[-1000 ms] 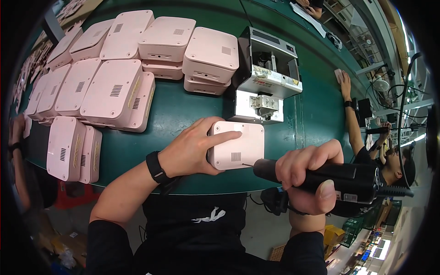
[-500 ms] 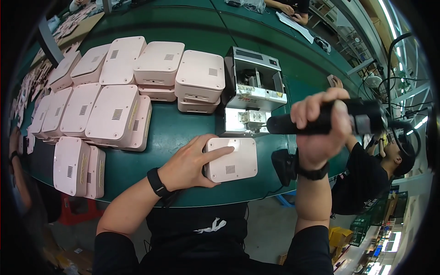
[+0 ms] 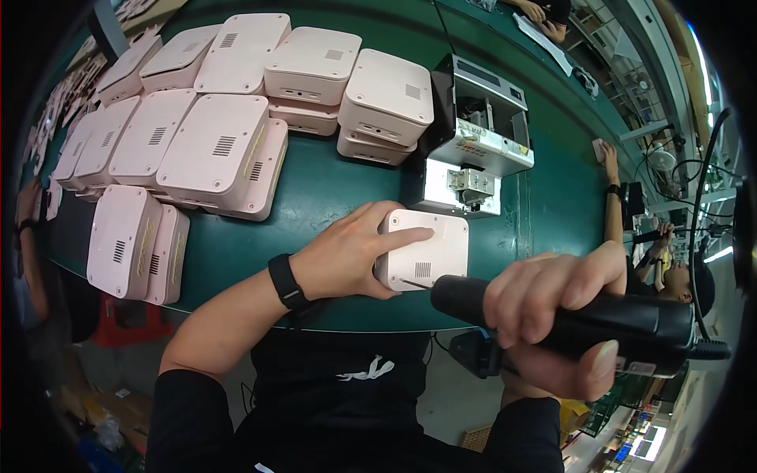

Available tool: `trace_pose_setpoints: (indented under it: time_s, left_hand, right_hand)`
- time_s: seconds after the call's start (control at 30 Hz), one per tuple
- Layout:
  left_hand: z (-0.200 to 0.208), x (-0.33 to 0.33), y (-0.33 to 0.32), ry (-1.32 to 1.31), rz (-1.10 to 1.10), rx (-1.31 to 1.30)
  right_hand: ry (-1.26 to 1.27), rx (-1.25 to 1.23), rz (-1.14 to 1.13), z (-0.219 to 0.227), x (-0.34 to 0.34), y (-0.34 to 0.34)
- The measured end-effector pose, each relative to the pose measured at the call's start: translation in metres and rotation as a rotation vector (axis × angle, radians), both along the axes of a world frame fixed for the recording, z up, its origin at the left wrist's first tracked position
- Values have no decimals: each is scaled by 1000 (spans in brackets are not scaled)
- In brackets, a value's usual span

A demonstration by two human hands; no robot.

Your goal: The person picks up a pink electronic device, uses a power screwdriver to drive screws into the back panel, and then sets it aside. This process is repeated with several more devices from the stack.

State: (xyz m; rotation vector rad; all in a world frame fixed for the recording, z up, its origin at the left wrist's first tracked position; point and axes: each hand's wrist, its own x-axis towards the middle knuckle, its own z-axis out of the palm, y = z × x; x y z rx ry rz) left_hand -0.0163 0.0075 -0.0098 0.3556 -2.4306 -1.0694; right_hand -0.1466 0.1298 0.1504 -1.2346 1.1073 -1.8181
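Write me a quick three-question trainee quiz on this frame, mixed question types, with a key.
1. The bit of the black power screwdriver has its tip nearest which corner of the pale pink box in front of the person?
A) far right
B) near left
C) far left

2. Fill the gap: that box is steadied by the person's ____ hand.

3. True or false: the metal machine stands to the right of the stacked boxes.

Key: 1. B. 2. Left; the left hand grips its side. 3. True.
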Motion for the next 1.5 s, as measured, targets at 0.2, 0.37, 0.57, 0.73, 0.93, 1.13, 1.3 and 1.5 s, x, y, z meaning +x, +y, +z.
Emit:
trace_pose_setpoints:
  time_s: [0.2,0.37,0.57,0.73,0.93,1.13,1.3,1.5]
  left_hand:
    - [-2,1,2,12,21,-17]
    - [-3,0,5,27,47,18]
    - [-6,0,7,19,62,0]
    - [-7,4,7,34,62,-5]
    - [13,3,6,-4,37,44]
    - [18,-9,12,-89,-138,772]
    - [22,-56,31,-338,-232,1292]
    - [18,-204,82,-196,-325,1743]
  right_hand:
    - [-31,93,-21,-10,15,-2]
    - [-26,145,-26,-16,17,-6]
    - [-161,113,237,-20,4,4]
    - [-95,140,132,-22,15,-1]
    - [-28,-49,23,-1,-4,-4]
    - [-114,-402,11,23,-64,62]
    - [-60,-420,-72,0,-81,128]
    - [-137,-317,-241,-27,-77,161]
